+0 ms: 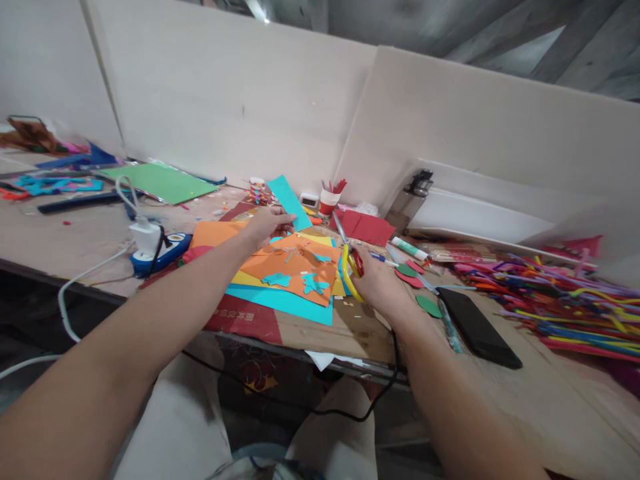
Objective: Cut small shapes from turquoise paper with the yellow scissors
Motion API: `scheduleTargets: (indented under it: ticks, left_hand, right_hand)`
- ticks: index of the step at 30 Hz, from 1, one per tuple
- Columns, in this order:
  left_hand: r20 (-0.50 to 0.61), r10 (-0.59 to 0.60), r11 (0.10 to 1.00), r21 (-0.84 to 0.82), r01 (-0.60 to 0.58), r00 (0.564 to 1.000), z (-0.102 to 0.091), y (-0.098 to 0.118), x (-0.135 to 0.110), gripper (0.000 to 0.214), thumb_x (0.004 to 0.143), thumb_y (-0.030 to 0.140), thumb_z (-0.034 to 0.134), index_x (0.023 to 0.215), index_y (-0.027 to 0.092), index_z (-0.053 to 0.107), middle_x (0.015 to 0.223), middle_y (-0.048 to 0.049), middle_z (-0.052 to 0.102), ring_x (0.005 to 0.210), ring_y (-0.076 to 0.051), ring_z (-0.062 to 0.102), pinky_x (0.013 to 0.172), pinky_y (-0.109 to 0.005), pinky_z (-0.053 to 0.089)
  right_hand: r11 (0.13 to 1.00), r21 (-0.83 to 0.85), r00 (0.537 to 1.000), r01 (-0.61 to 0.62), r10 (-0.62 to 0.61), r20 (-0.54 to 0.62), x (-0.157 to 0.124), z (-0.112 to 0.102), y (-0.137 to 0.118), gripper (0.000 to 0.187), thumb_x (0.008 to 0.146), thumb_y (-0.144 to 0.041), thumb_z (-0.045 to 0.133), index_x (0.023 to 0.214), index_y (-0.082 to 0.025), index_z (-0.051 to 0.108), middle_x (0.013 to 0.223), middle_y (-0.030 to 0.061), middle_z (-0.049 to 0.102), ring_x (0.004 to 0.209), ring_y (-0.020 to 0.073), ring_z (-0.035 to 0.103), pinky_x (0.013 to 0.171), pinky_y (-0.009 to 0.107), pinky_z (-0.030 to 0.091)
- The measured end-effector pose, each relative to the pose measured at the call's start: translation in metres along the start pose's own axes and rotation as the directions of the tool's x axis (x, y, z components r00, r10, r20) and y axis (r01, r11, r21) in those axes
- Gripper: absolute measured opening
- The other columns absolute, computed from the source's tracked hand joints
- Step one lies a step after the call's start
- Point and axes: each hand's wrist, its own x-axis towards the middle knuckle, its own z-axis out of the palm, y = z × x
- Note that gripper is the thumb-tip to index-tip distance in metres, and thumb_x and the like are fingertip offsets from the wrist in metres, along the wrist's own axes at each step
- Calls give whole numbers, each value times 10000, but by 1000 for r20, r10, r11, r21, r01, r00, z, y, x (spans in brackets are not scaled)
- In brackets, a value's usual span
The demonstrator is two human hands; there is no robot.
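Note:
My left hand (pixel 273 225) pinches a strip of turquoise paper (pixel 290 203), raised above the work surface. In my right hand (pixel 373 273) is a pair of scissors (pixel 346 257) with yellow and red handles, its blades pointing up and away, apart from the strip. Below and between the hands lie orange sheets (pixel 310 263) on yellow and turquoise paper (pixel 295 303). Small turquoise cut-outs (pixel 315 283) and scraps are scattered over the orange paper.
A blue power strip (pixel 159 257) with a white charger stands at the left. To the right lie a black phone (pixel 477 327), a glue stick (pixel 410 249), green paper circles (pixel 429 307) and many pipe cleaners (pixel 575 300). A cup (pixel 329 201) and white boards (pixel 240 100) are behind.

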Motion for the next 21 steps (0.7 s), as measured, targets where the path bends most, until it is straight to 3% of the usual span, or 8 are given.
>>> scheduleTargets:
  ticks: [2, 6, 9, 11, 14, 16, 19, 21]
  left_hand:
    - [29, 5, 1000, -24, -5, 1000, 2, 1, -1, 225, 711, 210, 751, 700, 139, 538, 575, -24, 626, 506, -87, 581, 498, -205, 394]
    - [82, 20, 999, -38, -17, 996, 7, 2, -4, 217, 709, 205, 750, 696, 134, 546, 587, -38, 640, 509, -89, 584, 503, -211, 383]
    - [85, 32, 998, -53, -28, 996, 12, 3, -9, 219, 703, 188, 745, 672, 132, 536, 565, -39, 631, 513, -92, 586, 516, -216, 390]
    - [96, 38, 997, -74, -31, 995, 16, 5, -12, 201, 695, 181, 743, 682, 123, 551, 561, -37, 629, 513, -92, 585, 519, -215, 395]
    - [118, 38, 989, -145, -21, 992, 23, 7, -16, 187, 671, 173, 746, 732, 119, 577, 593, -24, 637, 531, -102, 604, 538, -224, 422]
    - [117, 17, 977, -212, 8, 993, 27, 9, -17, 174, 665, 162, 733, 729, 123, 576, 608, -13, 637, 540, -107, 614, 551, -230, 439]
    - [106, -31, 952, -300, 62, 994, 34, 10, -19, 111, 681, 123, 682, 696, 122, 572, 600, -2, 624, 514, -84, 579, 526, -216, 422]
    - [99, -60, 943, -321, 88, 993, 39, 9, -21, 76, 693, 102, 656, 682, 119, 582, 583, 2, 611, 500, -71, 551, 509, -208, 406]
  right_hand:
    - [998, -25, 998, 52, -53, -15, 3, 4, 5, 596, 802, -192, 501, 1394, -191, 437, 1201, 141, 659, 1040, 282, 643, 771, 307, 463]
    - [989, -128, 991, 70, -55, 122, 9, 11, 17, 528, 778, -172, 527, 1302, -224, 559, 1043, 113, 714, 907, 257, 670, 687, 280, 443]
    - [991, -96, 983, 96, -79, 164, 12, 10, 25, 451, 769, -209, 581, 1218, -199, 626, 1023, 115, 705, 902, 238, 650, 726, 281, 445]
    - [993, -3, 991, 120, -120, 57, 16, 7, 24, 435, 783, -303, 621, 1196, -168, 635, 1077, 132, 675, 968, 242, 617, 804, 309, 452]
    - [949, 254, 961, 189, -124, -248, 23, 3, 10, 582, 828, -399, 603, 1347, -160, 494, 1146, 134, 618, 989, 214, 587, 839, 329, 470]
    - [877, 367, 923, 310, -186, -336, 30, 4, -5, 669, 810, -330, 635, 1422, -214, 392, 1174, 104, 589, 935, 178, 591, 815, 309, 491]
    - [813, 366, 852, 453, -275, -445, 44, 10, -26, 627, 791, -211, 634, 1387, -231, 439, 1187, 91, 581, 946, 169, 582, 855, 322, 490]
    - [779, 403, 835, 480, -265, -481, 53, 15, -34, 546, 794, -188, 620, 1325, -225, 501, 1189, 88, 599, 917, 162, 597, 844, 321, 500]
